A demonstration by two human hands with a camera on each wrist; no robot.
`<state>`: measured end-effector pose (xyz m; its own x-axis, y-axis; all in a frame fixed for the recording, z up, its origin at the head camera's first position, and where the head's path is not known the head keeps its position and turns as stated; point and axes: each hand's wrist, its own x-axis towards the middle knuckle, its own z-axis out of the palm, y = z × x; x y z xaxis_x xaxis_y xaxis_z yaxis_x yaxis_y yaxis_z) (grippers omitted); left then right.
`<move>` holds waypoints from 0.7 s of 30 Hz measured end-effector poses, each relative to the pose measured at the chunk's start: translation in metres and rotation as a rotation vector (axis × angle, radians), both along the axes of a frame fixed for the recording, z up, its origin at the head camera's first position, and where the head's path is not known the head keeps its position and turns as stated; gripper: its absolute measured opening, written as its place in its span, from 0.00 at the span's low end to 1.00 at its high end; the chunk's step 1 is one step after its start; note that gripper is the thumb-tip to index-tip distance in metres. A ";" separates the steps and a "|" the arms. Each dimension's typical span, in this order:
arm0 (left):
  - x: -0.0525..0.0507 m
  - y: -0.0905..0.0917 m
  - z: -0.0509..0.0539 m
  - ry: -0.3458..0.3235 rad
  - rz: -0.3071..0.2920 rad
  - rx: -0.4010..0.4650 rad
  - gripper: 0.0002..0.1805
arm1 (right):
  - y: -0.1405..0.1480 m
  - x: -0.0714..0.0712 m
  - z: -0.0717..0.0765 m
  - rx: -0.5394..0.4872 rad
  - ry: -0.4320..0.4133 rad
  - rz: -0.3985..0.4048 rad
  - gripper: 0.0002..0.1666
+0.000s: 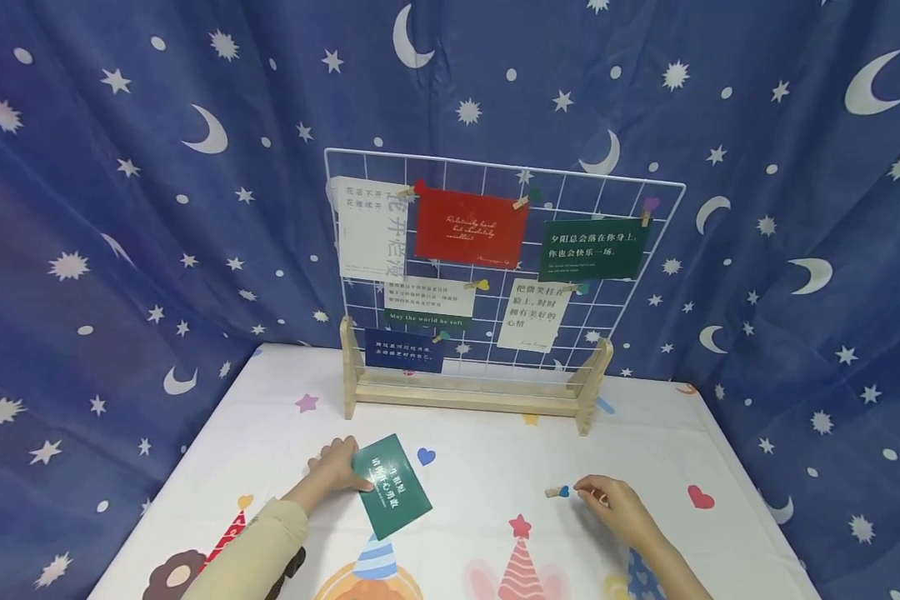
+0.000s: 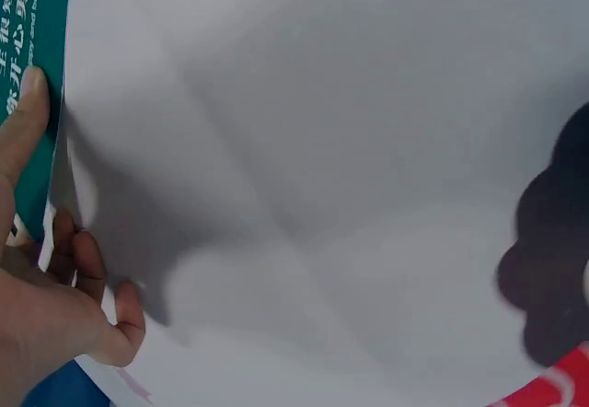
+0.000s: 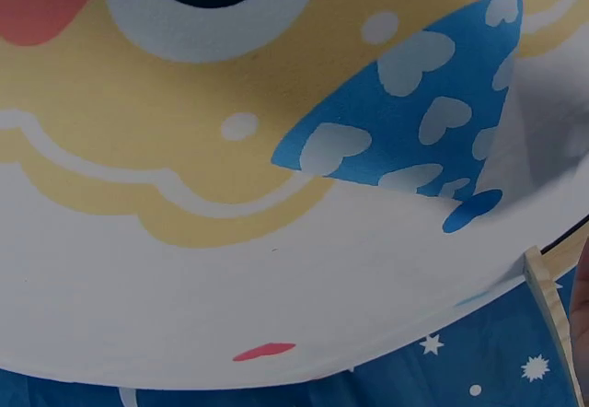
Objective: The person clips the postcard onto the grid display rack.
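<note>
My left hand (image 1: 336,467) grips a green card (image 1: 401,496) with white writing by its left edge, tilted over the table. In the left wrist view the thumb (image 2: 32,103) lies on the card's printed face, the other fingers behind it. My right hand (image 1: 617,507) is just right of a small wooden clothespin (image 1: 552,492) with a blue heart, which lies on the table. The fingers are loosely bent, with a small gap to the clothespin. Only a sliver of that hand (image 3: 580,324) shows in the right wrist view.
Behind the hands stands a white wire grid (image 1: 487,171) on a wooden base (image 1: 465,398). Clothespins hold several cards on it, among them a red card (image 1: 471,229) and a dark green card (image 1: 592,250). A starry blue curtain (image 1: 157,167) surrounds the printed white tablecloth (image 1: 480,467).
</note>
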<state>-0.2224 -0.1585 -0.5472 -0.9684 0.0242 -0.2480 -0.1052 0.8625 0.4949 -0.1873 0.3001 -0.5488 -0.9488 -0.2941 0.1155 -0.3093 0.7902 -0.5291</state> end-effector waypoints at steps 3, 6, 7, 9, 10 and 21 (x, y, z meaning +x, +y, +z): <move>0.003 -0.006 -0.005 0.014 -0.016 0.116 0.27 | 0.000 0.000 -0.002 0.003 -0.031 -0.063 0.05; 0.005 -0.010 -0.007 0.027 -0.006 0.245 0.21 | -0.002 -0.002 0.000 -0.002 -0.037 -0.087 0.05; 0.005 -0.012 -0.008 0.034 0.003 0.282 0.20 | -0.003 -0.004 0.001 0.000 -0.032 -0.084 0.05; 0.006 -0.015 -0.009 0.036 0.034 0.355 0.19 | -0.006 -0.006 0.002 0.012 -0.025 -0.076 0.05; 0.006 -0.017 -0.008 0.035 0.046 0.386 0.20 | -0.007 -0.007 0.002 0.022 -0.020 -0.074 0.06; 0.014 -0.020 -0.004 -0.042 0.192 0.596 0.16 | -0.017 -0.010 -0.006 0.012 -0.056 -0.091 0.06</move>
